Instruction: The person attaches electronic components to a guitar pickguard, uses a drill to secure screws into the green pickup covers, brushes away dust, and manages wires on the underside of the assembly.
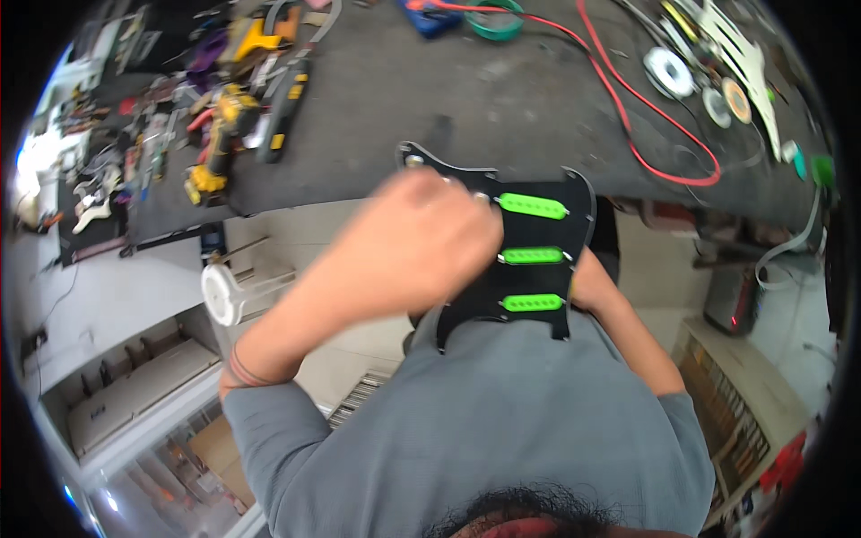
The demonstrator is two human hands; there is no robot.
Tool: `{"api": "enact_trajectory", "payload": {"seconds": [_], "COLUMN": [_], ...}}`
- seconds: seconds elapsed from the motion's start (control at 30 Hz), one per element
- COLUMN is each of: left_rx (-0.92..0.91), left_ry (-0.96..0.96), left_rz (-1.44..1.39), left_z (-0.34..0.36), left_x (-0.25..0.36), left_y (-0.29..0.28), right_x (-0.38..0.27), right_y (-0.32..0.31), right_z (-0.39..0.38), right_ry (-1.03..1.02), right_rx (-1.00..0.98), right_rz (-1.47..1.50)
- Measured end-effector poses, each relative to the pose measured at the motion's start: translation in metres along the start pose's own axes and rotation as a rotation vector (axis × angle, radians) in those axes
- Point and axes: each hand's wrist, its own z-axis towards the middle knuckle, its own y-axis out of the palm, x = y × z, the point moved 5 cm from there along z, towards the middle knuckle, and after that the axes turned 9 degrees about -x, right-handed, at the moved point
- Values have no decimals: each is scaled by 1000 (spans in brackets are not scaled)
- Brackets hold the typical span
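A black guitar pickguard [525, 233] with three bright green pickups [535, 256] is held tilted in front of my chest, by the near edge of the workbench. My left hand [429, 229] is curled over its left side, smeared by motion. The back of that hand hides its fingertips and whatever is in them. Small metal knobs or posts [414, 162] show beside its knuckles. At the pickguard's right edge, my right hand [586, 280] grips from behind, with most of its fingers hidden by the board.
The dark workbench [386, 108] carries a yellow cordless drill [220, 139] and mixed tools at left. A red cable [619, 99] loops across the right side, near wire spools [668, 72] and a white guitar-shaped plate [744, 63]. A green bowl [495, 20] stands at the back.
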Motion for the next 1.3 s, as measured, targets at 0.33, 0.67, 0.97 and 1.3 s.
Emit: {"api": "enact_trajectory", "payload": {"seconds": [0.33, 0.67, 0.97, 1.3], "left_rx": [-75, 494, 314, -195], "left_ry": [-1292, -1449, -541, -466], "left_rz": [-346, -314, -768, -750], "left_z": [-254, -284, -114, 5], "left_x": [-309, -308, -95, 13], "left_y": [32, -29, -136, -98], "right_x": [11, 6, 21, 21], "right_y": [-4, -1, -4, 1], "right_z": [-3, -3, -3, 4], "right_ry": [-19, -26, -46, -155], "right_rx": [-9, -6, -12, -42], "right_rz": [-70, -21, 30, 64]}}
